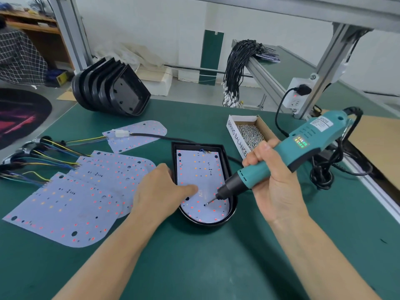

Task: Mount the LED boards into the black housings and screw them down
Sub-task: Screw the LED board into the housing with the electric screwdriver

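- The LED board [200, 180] was seated inside the black housing [225, 156] at the middle of the green mat [194, 256], with its long axis running from 12 o'clock to 6 o'clock and its rounded end toward 6 o'clock.
- The electric screwdriver [279, 156] was gripped in the right hand [275, 182], with the fingers curled round its teal body; the tool was tilted, with its cord end toward 2 o'clock and its bit pointing down toward 8 o'clock.
- The bit tip was seen just beside a small dark hole near the rounded end of the board; whether a screw sat on the tip could not be told.
- The hole lay at about 8 o'clock from the right hand, so that hand was judged the better placed for driving.
- The left hand [160, 189] was laid from 9 o'clock over the housing's left wall, with a straight finger pressed flat on the board, seemingly steadying it.
- More loose boards [71, 202] with wire tails were fanned out at 9 o'clock, spare housings [112, 92] were stacked at 11 o'clock, and the screw box [249, 133] lay at 1 o'clock.
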A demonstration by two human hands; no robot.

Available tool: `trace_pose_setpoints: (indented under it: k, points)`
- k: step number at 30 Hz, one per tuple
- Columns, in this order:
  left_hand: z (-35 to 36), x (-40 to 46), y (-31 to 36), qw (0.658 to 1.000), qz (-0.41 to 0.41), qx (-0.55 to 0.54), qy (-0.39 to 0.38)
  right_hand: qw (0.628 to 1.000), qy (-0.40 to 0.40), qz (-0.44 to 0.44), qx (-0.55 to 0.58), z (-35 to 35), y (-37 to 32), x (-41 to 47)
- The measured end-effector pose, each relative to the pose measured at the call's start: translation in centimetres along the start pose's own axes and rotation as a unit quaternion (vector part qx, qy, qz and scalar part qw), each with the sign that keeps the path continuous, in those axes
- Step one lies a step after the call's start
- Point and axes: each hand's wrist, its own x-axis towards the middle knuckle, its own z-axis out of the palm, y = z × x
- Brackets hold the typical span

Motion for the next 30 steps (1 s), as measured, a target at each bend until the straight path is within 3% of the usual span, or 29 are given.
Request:
trace_pose_setpoints:
  k: [13, 19, 23, 26, 30]
  points:
    - [0.7, 0.2, -0.5, 0.998, 0.007, -0.069, -0.005, 0.999, -0.021, 0.009, -0.042, 0.8, 0.0, 0.3]
    - [1.1, 0.3, -0.4, 0.996, 0.016, -0.092, 0.002, 0.988, -0.128, 0.006, -0.083, 1.6, -0.5, 0.1]
    - [1.2, 0.4, -0.6, 0.993, 0.010, -0.120, -0.006, 0.973, -0.215, 0.059, -0.064, 1.3, -1.3, 0.5]
    - [1.2, 0.4, -0.7, 0.991, 0.003, -0.132, -0.016, 0.966, -0.240, 0.096, -0.007, 0.9, -1.8, 1.0]
    - [1.2, 0.4, -0.8, 0.990, -0.009, -0.141, -0.023, 0.957, -0.265, 0.114, -0.036, 0.2, -2.0, 1.4]
